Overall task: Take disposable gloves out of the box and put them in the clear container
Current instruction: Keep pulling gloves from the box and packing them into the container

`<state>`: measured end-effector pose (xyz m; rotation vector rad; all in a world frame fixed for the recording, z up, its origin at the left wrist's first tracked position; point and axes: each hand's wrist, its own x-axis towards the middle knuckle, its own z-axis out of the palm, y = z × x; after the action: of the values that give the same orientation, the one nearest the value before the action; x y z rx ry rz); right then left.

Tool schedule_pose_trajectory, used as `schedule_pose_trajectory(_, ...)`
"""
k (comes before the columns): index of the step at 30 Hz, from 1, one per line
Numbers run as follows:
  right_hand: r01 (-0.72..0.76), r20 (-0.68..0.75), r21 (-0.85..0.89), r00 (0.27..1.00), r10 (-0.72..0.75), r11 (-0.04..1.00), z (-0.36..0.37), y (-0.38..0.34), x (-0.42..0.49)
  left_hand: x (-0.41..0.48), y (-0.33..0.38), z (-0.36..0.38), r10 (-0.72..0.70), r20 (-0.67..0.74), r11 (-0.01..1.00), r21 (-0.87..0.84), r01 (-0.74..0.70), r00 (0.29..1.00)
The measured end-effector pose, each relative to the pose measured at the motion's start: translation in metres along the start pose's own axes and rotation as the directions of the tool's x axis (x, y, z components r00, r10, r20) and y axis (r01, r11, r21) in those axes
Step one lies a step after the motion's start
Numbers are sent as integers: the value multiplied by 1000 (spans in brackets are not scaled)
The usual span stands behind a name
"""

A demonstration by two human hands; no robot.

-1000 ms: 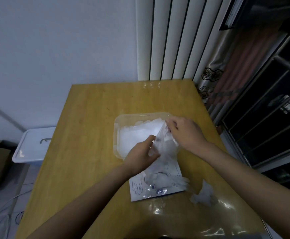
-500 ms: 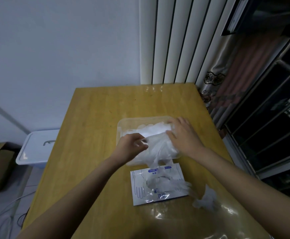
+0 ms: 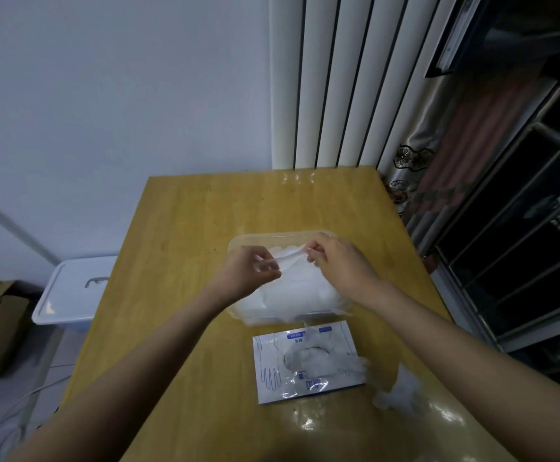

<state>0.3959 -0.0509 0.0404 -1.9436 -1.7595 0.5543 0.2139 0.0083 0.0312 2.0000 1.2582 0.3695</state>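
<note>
Near the middle of the frame both hands work over the clear rectangular plastic container (image 3: 238, 242), which sits on the yellow wooden bench (image 3: 178, 261). The left hand (image 3: 247, 273) and the right hand (image 3: 342, 265) hold one thin translucent disposable glove (image 3: 288, 259) stretched between them above the far part of the container. The fingers (image 3: 315, 252) of each hand are curled and pinch an end of the film.

Below them the container holds a white heap of gloves (image 3: 292, 296) that rises about to its rim, so much of the transfer looks done. Just below the container in the frame lies the flat white-and-blue glove box (image 3: 305, 361), with more film bulging out of its oval opening. One crumpled loose glove (image 3: 395, 391) lies on the bench to the box's right. By my reading, the held glove has yet to be laid on the heap, and the box's remaining gloves and the stray one are left to move. How many remain inside cannot be told.
</note>
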Motion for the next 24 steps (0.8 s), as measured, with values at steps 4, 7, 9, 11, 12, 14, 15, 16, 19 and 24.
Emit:
schedule_pose_trajectory(4, -14, -8, 56, 1000, 14, 998, -14, 2, 8, 8, -6, -12, 32, -35, 993, 116, -28, 999)
schedule_pose_trajectory(7, 25, -74, 79, 997, -19, 997, -24, -3, 14, 13, 0, -18, 37, -90, 998, 44, -33, 995)
schedule_pose_trajectory(9, 75, -174, 83, 983, -59, 994, -30, -6, 17, 15, 9, -21, 28, -203, 989, -133, -56, 979)
schedule_pose_trajectory(11, 155, -313, 87, 942, -121, 984, -37, -10, 20, 19, 16, -27, 106, -392, 981, -111, -161, 914)
schedule_pose_trajectory(12, 207, -376, 80, 912, -162, 975, -40, -12, 21, 20, 19, -30, 165, -451, 975, -61, -215, 877)
schedule_pose_trajectory(14, 310, -458, 30, 849, -263, 950, -42, -13, 23, 18, 21, -34, 266, -467, 953, -5, -304, 843)
schedule_pose_trajectory(15, 349, -474, -7, 824, -311, 937, -40, -11, 24, 16, 20, -34, 303, -448, 942, 9, -334, 841)
schedule_pose_trajectory(16, 372, -471, -41, 811, -346, 927, -37, -7, 24, 12, 17, -33, 325, -419, 937, 22, -348, 848)
schedule_pose_trajectory(19, 366, -341, -111, 859, -381, 924, -18, 13, 22, 4, -4, -24, 321, -246, 947, 109, -303, 914)
schedule_pose_trajectory(24, 253, 134, -111, 962, -238, 961, 20, 36, 16, 4, -38, 0, 131, 121, 889, 426, -171, 984)
